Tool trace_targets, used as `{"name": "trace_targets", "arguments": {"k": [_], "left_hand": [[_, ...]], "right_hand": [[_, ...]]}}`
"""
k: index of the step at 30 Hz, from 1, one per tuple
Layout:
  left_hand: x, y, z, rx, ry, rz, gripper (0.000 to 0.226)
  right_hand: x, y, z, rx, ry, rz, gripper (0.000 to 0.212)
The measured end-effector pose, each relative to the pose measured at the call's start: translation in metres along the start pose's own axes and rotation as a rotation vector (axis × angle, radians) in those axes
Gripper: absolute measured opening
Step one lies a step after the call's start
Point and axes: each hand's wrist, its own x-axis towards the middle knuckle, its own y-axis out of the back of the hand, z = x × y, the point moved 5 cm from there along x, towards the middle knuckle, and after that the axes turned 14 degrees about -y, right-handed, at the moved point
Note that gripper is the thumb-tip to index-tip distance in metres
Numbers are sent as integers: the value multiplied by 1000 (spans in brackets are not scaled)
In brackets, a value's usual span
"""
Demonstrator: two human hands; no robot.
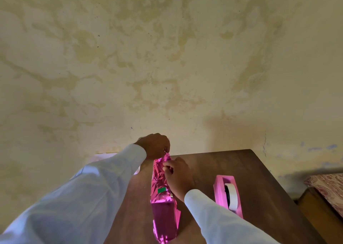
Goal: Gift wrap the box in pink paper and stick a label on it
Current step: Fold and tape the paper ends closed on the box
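Both hands grip the paper (158, 177). The left hand (155, 145) curls round its bunched far end and holds it raised. The right hand (178, 177) pinches the paper's right edge just below, fingertips folded onto the foil. The box (164, 216), wrapped in this shiny pink paper, lies lengthwise on the table (246, 171), near its left side. A green label (161, 190) sits on the top face. A pink dispenser (219, 194) with a tape roll (233, 195) stands just right of the box.
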Motion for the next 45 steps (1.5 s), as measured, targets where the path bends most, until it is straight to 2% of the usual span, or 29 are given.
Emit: {"name": "trace_targets", "arguments": {"k": [7,15,18,24,26,31,35,40,45], "left_hand": [[-4,-5,-4,-14,28,47,27],[-9,-7,0,36,29,64,30],[-10,-11,1,55,30,70,30],[-9,-13,4,53,12,98,29],[-10,-14,1,22,17,107,28],[-14,-19,-7,-127,71,105,46],[-11,-21,-4,-79,97,118,33],[-9,-24,2,19,91,162,31],[-12,-23,-1,-5,92,230,28]], "right_hand": [[7,1,8,184,-173,-25,7],[18,-2,14,413,-369,-203,49],[25,-4,13,409,-356,-248,48],[36,-2,11,401,-361,-196,9],[38,-4,10,401,-363,-205,4],[40,-6,14,442,-394,-205,3],[42,-7,14,451,-402,-195,2],[46,-8,15,466,-405,-219,11],[47,-6,14,381,-349,-200,19]]}}
